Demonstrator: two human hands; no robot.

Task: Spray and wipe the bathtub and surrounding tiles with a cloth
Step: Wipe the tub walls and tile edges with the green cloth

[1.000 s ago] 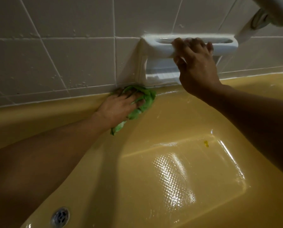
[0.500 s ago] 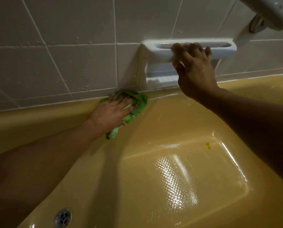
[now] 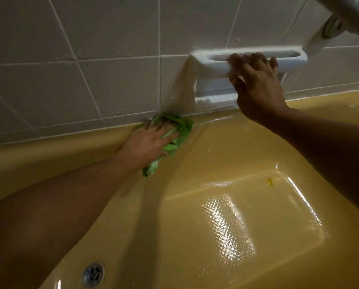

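A yellow bathtub point(image 3: 226, 155) fills the lower part of the view, its floor wet and shiny. Grey wall tiles point(image 3: 103, 49) with water drops rise behind it. My left hand point(image 3: 147, 142) presses a crumpled green cloth point(image 3: 178, 132) with straight fingers onto the tub's far rim, right where it meets the tiles. My right hand point(image 3: 255, 84) grips the bar of a white ceramic soap holder point(image 3: 207, 63) set into the wall, fingers curled over it.
A metal drain point(image 3: 93, 274) sits in the tub floor at the lower left. A small yellow-green speck point(image 3: 270, 182) lies on the floor near the far slope. A white pipe or fitting point(image 3: 341, 15) juts from the wall at the upper right.
My left hand has slid the green cloth a little to the left along the rim below the tiles. My right hand has kept its grip on the soap holder.
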